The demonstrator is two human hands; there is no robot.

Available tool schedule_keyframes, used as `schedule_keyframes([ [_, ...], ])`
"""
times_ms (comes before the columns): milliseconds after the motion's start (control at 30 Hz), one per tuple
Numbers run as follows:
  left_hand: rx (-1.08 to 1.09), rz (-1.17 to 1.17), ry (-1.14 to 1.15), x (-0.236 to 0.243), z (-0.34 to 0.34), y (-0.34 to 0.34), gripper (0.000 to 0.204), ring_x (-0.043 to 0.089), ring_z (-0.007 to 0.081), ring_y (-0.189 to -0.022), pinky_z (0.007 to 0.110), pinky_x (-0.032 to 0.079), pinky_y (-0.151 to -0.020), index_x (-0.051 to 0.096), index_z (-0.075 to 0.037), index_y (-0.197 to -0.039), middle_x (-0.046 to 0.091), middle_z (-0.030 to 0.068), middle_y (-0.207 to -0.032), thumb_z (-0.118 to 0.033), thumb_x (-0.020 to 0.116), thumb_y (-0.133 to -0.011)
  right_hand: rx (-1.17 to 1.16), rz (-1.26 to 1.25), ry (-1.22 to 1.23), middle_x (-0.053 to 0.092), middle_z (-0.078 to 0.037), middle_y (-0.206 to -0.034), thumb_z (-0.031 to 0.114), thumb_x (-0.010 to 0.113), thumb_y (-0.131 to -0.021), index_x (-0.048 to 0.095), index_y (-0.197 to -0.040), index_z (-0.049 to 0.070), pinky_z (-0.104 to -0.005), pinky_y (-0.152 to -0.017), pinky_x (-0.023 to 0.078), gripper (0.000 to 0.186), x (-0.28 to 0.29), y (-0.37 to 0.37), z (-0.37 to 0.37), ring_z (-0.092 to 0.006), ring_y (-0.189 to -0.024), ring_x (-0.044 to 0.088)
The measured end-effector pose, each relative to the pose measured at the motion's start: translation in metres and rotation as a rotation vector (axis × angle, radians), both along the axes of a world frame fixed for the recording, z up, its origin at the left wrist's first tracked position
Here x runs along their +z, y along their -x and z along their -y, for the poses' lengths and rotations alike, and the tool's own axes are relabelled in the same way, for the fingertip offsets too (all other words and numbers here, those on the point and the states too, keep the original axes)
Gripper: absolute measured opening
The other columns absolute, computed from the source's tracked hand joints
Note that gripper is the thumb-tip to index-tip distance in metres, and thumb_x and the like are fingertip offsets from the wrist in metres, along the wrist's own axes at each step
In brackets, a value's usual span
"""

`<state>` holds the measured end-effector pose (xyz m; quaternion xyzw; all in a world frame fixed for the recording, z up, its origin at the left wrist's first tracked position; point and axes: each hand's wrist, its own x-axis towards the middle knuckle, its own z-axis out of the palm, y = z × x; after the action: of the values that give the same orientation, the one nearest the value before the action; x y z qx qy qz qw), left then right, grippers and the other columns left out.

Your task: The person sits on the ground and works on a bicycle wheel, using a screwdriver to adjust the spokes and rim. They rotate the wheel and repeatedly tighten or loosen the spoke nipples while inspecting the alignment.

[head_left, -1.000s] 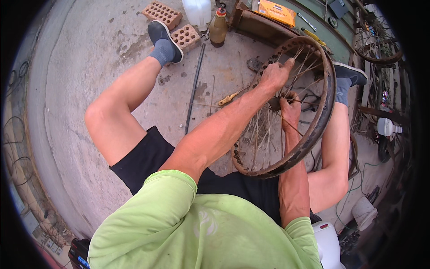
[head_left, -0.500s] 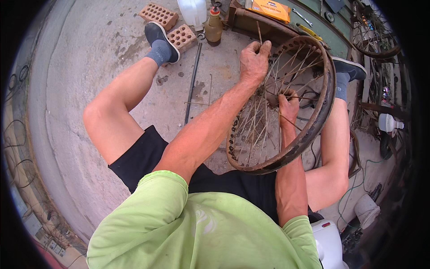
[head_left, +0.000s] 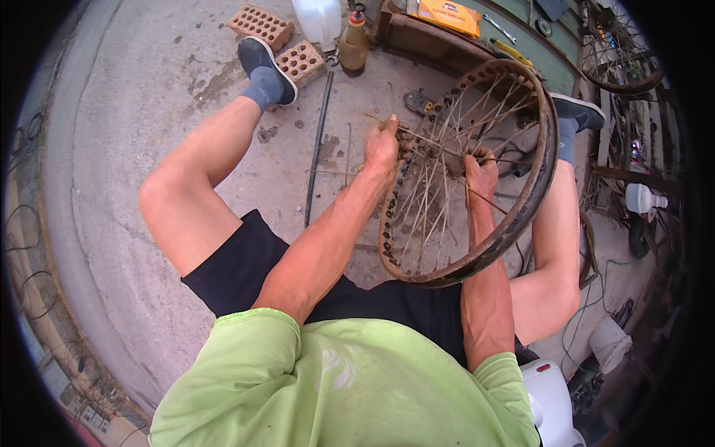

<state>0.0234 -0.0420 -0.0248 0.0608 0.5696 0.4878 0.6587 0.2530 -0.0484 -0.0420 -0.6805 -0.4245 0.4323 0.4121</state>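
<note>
An old bicycle wheel with a rusty rim (head_left: 525, 208) and crossed spokes is tilted above my lap and between my legs. My left hand (head_left: 383, 145), at the wheel's left side, pinches a thin loose-looking spoke (head_left: 415, 135) that slants toward the hub. My right hand (head_left: 480, 173) has its fingers curled round the hub area (head_left: 454, 158) from below, partly hidden among spokes. Beyond the wheel's left edge a pliers-like tool (head_left: 419, 103) lies on the concrete. A long dark rod (head_left: 319, 141) and thin wire pieces (head_left: 348, 145) lie left of my left hand.
Perforated bricks (head_left: 300, 63), a white jug (head_left: 316, 22) and a brown bottle (head_left: 352, 45) stand ahead. A green bench (head_left: 558, 52) holds an orange box (head_left: 447, 15), wrench and yellow-handled tool. Wheels, scrap (head_left: 622, 149), a white bulb (head_left: 642, 197) and cables crowd the right.
My left hand has moved left and down from the upper spokes; the spoke in it, upright half a second ago, now lies nearly level. My right hand stays at the hub.
</note>
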Motion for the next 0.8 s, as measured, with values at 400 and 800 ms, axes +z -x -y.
schedule_keyframes([
  [400, 0.019, 0.138, 0.048, -0.006, -0.001, 0.003, 0.032, 0.065, 0.0152, -0.068, 0.032, 0.055, -0.059, 0.061, -0.003, -0.114, 0.071, 0.0092, -0.092, -0.032, 0.048, -0.113, -0.009, -0.145, -0.030, 0.069, -0.005, -0.104, 0.021, 0.071, -0.095, 0.069, -0.113, 0.002, -0.0301, -0.084, 0.050, 0.027, -0.001, -0.004, 0.008, -0.0151, -0.092, 0.063],
  [800, -0.233, -0.052, 0.036, 0.013, 0.000, -0.002, 0.030, 0.058, 0.0121, -0.066, 0.030, 0.051, -0.059, 0.062, -0.002, -0.112, 0.066, 0.0054, -0.093, -0.032, 0.062, -0.107, 0.009, -0.039, -0.034, 0.070, -0.013, -0.119, 0.017, 0.063, -0.102, 0.065, -0.131, -0.003, -0.0373, -0.094, 0.052, 0.035, -0.031, -0.015, 0.019, -0.0202, -0.105, 0.065],
])
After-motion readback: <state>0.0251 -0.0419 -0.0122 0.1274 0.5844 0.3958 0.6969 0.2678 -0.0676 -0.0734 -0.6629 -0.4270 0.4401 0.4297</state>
